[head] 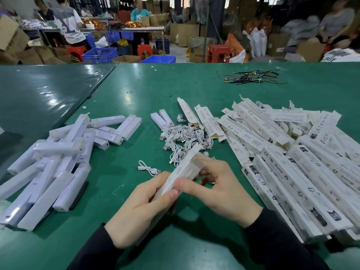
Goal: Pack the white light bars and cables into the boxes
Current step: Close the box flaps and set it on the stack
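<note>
Cardboard box [185, 170] gripped by the left hand [140, 207] while the right hand [220, 184] pinches its end flap, which could crease if forced shut.

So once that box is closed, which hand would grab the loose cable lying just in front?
Probably the left hand. The loose cable lies just beyond its fingers, while the right hand is working the box flap at the far end.
</note>
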Demonstrator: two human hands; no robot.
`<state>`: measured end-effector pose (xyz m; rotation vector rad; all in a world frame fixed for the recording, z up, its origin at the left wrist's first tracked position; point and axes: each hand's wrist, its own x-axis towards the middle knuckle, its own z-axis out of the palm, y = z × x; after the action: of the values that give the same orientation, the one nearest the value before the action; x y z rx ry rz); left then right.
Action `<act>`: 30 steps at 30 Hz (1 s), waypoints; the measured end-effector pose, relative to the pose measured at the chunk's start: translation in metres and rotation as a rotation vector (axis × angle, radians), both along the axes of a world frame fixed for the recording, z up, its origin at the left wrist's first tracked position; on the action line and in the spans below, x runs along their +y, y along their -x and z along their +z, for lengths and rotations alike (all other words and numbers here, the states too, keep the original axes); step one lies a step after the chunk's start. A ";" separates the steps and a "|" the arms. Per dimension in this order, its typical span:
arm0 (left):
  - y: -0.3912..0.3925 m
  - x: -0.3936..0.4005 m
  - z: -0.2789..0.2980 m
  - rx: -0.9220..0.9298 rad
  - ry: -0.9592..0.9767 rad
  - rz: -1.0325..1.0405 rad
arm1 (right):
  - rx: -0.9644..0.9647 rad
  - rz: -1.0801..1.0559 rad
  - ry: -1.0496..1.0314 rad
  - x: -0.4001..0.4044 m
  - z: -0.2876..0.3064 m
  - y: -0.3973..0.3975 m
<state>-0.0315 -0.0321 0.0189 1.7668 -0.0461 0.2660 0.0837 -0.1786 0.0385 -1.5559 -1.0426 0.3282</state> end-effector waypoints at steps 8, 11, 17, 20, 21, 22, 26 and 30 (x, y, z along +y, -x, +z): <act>0.003 -0.002 -0.001 0.026 0.052 -0.083 | 0.098 0.167 0.181 -0.008 0.005 -0.010; 0.001 -0.004 0.001 0.010 0.056 -0.059 | 0.128 0.161 0.146 -0.007 0.008 -0.007; 0.000 0.010 0.007 0.005 0.386 0.276 | 0.000 -0.379 0.075 -0.016 0.012 -0.027; 0.000 0.018 0.011 0.029 0.650 0.409 | -0.502 -0.349 0.715 -0.022 0.007 -0.035; -0.001 0.020 0.012 0.036 0.675 0.436 | -0.544 -0.288 0.816 -0.022 0.005 -0.034; -0.001 0.021 0.013 0.043 0.686 0.454 | -0.537 -0.239 0.860 -0.022 0.003 -0.034; -0.001 0.021 0.015 0.075 0.721 0.462 | -0.515 -0.227 0.833 -0.020 -0.002 -0.034; 0.000 0.017 0.018 0.097 0.785 0.450 | -0.516 -0.237 0.770 -0.019 -0.002 -0.033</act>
<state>-0.0312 -0.0153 0.0372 0.9853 0.4727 0.4495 0.1170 -0.1973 0.0361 -2.5287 -1.1686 0.1657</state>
